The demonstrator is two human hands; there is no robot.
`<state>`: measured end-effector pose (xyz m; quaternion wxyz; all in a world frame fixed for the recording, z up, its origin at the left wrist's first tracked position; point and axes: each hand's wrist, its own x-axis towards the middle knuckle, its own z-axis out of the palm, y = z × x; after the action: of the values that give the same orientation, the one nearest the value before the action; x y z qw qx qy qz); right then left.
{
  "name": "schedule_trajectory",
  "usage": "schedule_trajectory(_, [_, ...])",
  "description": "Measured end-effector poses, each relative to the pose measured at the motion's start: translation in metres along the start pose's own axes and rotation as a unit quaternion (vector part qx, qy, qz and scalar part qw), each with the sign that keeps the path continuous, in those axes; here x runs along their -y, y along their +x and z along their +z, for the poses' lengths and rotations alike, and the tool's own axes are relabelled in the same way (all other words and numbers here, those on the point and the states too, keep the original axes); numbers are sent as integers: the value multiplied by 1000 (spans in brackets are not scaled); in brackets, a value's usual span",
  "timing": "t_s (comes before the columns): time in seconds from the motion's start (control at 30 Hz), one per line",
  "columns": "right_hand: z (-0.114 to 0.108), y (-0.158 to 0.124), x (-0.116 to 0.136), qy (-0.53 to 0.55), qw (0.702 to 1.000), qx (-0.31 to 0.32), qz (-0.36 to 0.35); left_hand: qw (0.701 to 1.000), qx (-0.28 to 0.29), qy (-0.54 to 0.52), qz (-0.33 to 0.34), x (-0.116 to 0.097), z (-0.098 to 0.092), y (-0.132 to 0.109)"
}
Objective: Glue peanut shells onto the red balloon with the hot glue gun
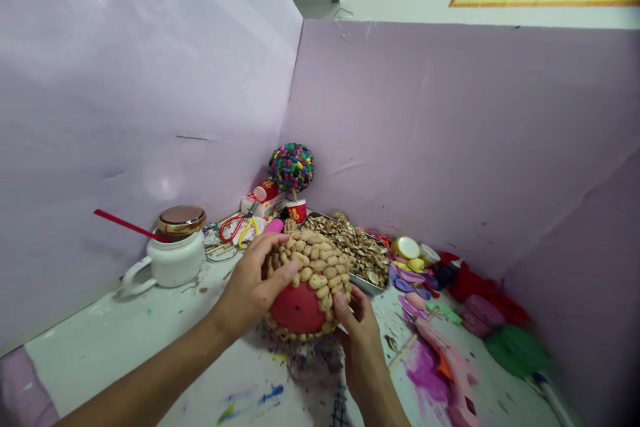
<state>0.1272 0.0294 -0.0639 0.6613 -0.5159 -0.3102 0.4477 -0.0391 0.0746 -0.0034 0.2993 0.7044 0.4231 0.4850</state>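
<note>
Between my hands is a red ball [297,309], largely covered with peanut shells [320,259]; a bare red patch faces me. My left hand [253,288] grips its upper left side, the thumb lying on the shells and the fingers reaching round behind. On the lower right side my right hand [361,340] holds it, thumb pressed against the shell edge, its other fingers partly hidden. Just behind the ball, a metal tray [370,285] is filled with loose shell pieces [357,243]. To the right lies a pink glue gun [445,353] on the paint-stained table.
At the left stand a white mug [175,263] with a gold-rimmed lid [181,219] and a red stick. Red-and-yellow scissors [240,228] lie behind my left hand. A multicoloured ball [291,167] stands in a red cup [297,212]. Balloons [413,280] crowd the right side.
</note>
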Motion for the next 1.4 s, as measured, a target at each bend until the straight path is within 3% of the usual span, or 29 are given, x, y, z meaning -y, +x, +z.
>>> schedule_trajectory(0.1, [-4,4,3,44,999,16,23,999,33,-34,1,2,-4,3])
schedule_trajectory(0.33, [-6,6,1,39,999,10,21,998,20,31,49,-1,1,1])
schedule_trajectory(0.63, [-6,3,1,16,999,33,16,999,13,42,23,-3,0,2])
schedule_trajectory(1.4, [-3,1,4,8,1000,10,7,997,10,61,55,-2,1,1])
